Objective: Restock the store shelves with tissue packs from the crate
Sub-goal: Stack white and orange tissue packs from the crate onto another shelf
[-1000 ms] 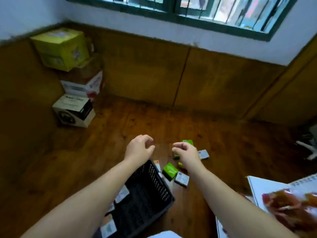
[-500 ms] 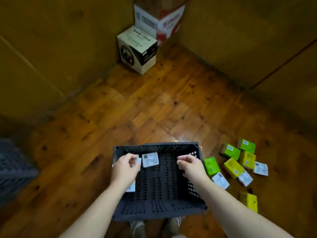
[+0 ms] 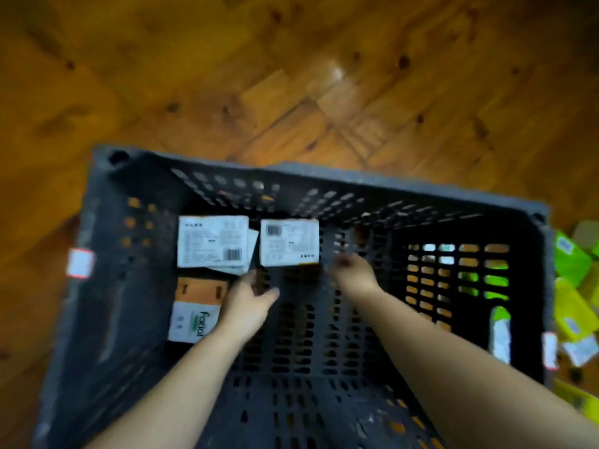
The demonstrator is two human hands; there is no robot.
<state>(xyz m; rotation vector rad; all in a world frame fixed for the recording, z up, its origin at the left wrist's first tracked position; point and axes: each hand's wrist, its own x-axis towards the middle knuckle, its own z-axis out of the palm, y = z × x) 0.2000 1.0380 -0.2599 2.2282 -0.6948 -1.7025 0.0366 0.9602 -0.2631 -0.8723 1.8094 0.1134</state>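
A dark perforated plastic crate (image 3: 107,254) fills the view, seen from straight above. On its floor lie white tissue packs: one at the back left (image 3: 212,244), one beside it (image 3: 289,242), and an orange-and-white pack (image 3: 193,307) nearer me. My left hand (image 3: 248,301) is inside the crate, just right of the orange-and-white pack, fingers spread and holding nothing. My right hand (image 3: 353,273) reaches in just below and right of the middle white pack, fingers curled and blurred, with nothing visibly in it.
Green and yellow tissue packs (image 3: 572,264) lie on the wooden parquet floor (image 3: 291,76) outside the crate's right wall. Small white-and-red labels sit on the crate's left rim (image 3: 79,263) and right rim.
The view has dropped and closed in on the crate. Both hands have moved from the crate's rim down inside it, toward the white packs.
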